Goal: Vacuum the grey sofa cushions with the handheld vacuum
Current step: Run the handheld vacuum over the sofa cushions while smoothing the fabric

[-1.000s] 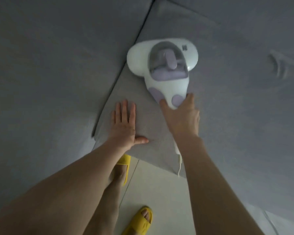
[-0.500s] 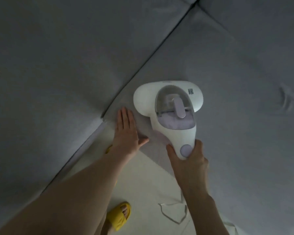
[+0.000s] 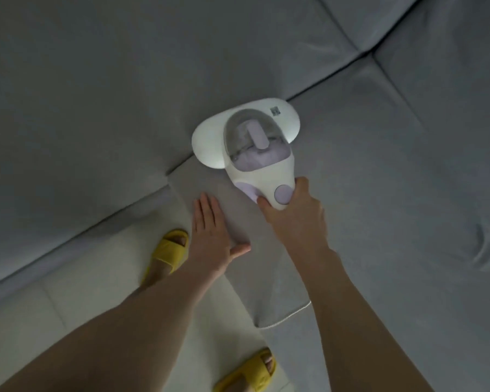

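A white handheld vacuum (image 3: 246, 142) with a clear dust cup and lilac buttons lies flat on the grey sofa seat cushion (image 3: 379, 193), its wide head at the seam with the neighbouring cushion (image 3: 96, 108). My right hand (image 3: 294, 219) grips the vacuum's handle from behind. My left hand (image 3: 212, 236) lies flat, fingers together and thumb out, on the cushion's front corner just left of the handle. A white cord (image 3: 289, 315) trails from under my right forearm over the cushion edge.
Back cushions (image 3: 450, 66) rise at the upper right. Pale tiled floor (image 3: 68, 306) lies below the sofa's front edge. My feet in yellow slippers (image 3: 169, 253) stand on it close to the sofa, the second slipper (image 3: 249, 372) near the bottom.
The vacuum was pulled back toward the cushion's front corner, then pushed forward again with its head over the seam. My left hand stays flat on the corner. The view has shifted.
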